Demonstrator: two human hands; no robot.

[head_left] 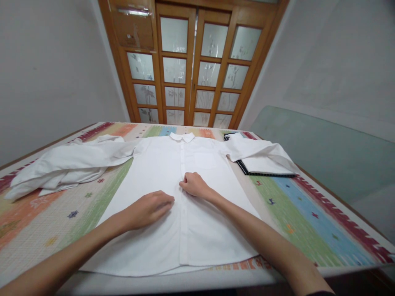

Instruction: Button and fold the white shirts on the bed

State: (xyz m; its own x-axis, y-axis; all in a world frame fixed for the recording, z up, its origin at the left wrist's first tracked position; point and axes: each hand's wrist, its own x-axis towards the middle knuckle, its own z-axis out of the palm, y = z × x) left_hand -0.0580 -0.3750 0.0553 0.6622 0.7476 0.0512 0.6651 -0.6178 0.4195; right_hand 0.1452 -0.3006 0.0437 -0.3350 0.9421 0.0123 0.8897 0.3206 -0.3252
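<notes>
Pinching the button strip (pixel 182 164) of the white shirt (pixel 148 164) with my right hand (pixel 194 185): fingers curled shut, tips on the fabric about halfway down the front, as far as I can tell from up here. My left hand (pixel 151 207) is spread flat, palm down, just beside it on the other panel, pinning the cloth.

The shirt's lying front-up in the middle of the table (pixel 185 283), collar (pixel 182 137) toward the far edge, hem at the near edge. One sleeve (pixel 70 164) is bunched out toward the left edge. The other sleeve (pixel 262 158) lies over a dark striped cloth (pixel 265 174) near the far right corner.

My take on doing this bit well: keep the flat hand close to the pinch so the panel doesn't creep. Tug the strip along its own line, not sideways, and keep both panels level so no crease sets in. The colourful tablecloth (pixel 308 213) probably grips a bit, so lift slightly rather than drag.
</notes>
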